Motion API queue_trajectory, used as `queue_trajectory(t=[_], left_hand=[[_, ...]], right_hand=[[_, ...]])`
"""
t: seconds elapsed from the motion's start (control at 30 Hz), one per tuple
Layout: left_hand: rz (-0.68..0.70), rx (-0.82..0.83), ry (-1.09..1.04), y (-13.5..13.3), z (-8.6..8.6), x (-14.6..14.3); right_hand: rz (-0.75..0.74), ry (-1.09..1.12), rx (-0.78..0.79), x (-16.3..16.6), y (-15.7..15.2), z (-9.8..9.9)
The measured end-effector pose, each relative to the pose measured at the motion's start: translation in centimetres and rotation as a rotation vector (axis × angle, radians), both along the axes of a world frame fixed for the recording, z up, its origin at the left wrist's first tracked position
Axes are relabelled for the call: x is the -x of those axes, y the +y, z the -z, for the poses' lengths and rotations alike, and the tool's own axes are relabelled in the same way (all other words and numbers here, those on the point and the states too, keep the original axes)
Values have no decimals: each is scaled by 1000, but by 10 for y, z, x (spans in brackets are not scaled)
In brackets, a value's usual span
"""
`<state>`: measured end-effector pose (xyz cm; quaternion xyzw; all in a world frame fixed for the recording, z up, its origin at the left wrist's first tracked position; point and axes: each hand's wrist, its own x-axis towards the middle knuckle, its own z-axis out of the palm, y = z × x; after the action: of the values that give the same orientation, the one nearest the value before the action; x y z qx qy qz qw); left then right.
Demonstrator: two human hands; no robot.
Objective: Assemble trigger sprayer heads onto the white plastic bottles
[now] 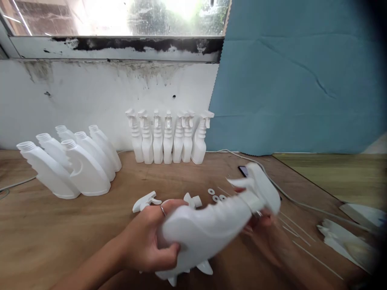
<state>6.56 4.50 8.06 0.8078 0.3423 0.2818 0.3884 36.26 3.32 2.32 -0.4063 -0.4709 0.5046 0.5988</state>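
Observation:
My left hand (148, 241) grips the base of a white spray bottle (205, 229) held tilted on its side above the wooden table (45, 241). My right hand (266, 225), blurred by motion, is wrapped around the bottle's neck just under the white trigger sprayer head (260, 187). Loose trigger heads (145, 201) lie on the table just behind the bottle, and more white parts (205, 268) show under it.
Several open white bottles (72, 165) stand at the left. A row of finished spray bottles (167, 137) lines the wall. Small white washers (216, 195), thin dip tubes (298, 231), a cable (302, 203), a dark phone (243, 171) and white parts (347, 241) lie at the right.

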Motion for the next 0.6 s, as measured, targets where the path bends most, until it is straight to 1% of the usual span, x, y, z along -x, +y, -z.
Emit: queue_trajectory(t=[0.07, 0.1, 0.17, 0.23, 0.3, 0.37, 0.4, 0.43, 0.5, 0.53, 0.57, 0.6], left_hand=[[70, 20, 75, -6, -11, -3], [86, -5, 89, -8, -14, -4], [60, -116, 103, -10, -16, -3], [12, -281, 147, -11, -10, -4], [-20, -440, 197, -13, 2, -5], [-52, -548, 208, -16, 13, -7], [-71, -567, 200, -18, 15, -8], [-86, -564, 185, -20, 14, -9], [-90, -475, 126, -23, 4, -8], [-85, -386, 77, -22, -3, -6], [-65, -261, 26, -21, -12, -3], [-13, -91, -12, -19, -19, 2]], right_hand=[[-23, 17, 36, -3, -5, -2], [-22, 26, 55, -3, -7, -4], [7, 50, 99, 2, -11, -9], [65, 78, 133, 10, -13, -14], [118, 105, 147, 20, -14, -19], [134, 113, 142, 26, -16, -23], [126, 108, 134, 28, -16, -24], [111, 94, 124, 28, -17, -25], [80, 28, 94, 24, -19, -25], [64, -39, 65, 19, -20, -22], [71, -145, 10, 14, -21, -18], [88, -259, -51, 8, -20, -13]])
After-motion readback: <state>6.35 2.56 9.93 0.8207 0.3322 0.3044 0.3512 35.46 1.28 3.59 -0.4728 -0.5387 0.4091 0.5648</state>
